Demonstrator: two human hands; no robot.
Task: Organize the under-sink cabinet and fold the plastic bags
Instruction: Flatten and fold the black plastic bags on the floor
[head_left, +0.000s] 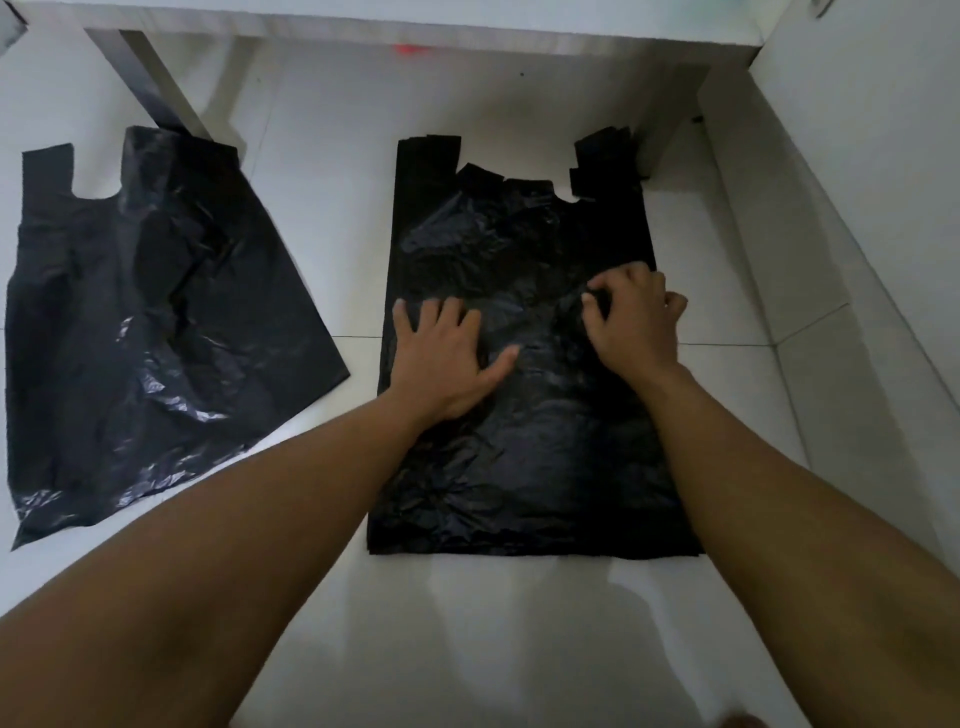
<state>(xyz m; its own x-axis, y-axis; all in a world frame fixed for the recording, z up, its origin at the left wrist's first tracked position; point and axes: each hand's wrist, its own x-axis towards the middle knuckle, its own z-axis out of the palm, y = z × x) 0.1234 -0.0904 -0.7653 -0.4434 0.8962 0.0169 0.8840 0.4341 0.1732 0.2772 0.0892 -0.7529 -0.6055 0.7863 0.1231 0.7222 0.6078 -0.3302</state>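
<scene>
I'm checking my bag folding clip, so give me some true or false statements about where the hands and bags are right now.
1. Both hands rest on the same black bag. True: the left hand and right hand are on the right-side bag.
2. The left hand lies flat with fingers spread. True.
3. The left-side bag is being held. False: no hand touches it.
4. The bags overlap. False: bare white floor shows between them.
5. The right hand lies flat and open. False: its fingers are curled, bunching plastic.

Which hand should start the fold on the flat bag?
Right. The right hand seems to already pinch plastic at the bag's right edge; the left hand lies flat, pinning it.
</scene>
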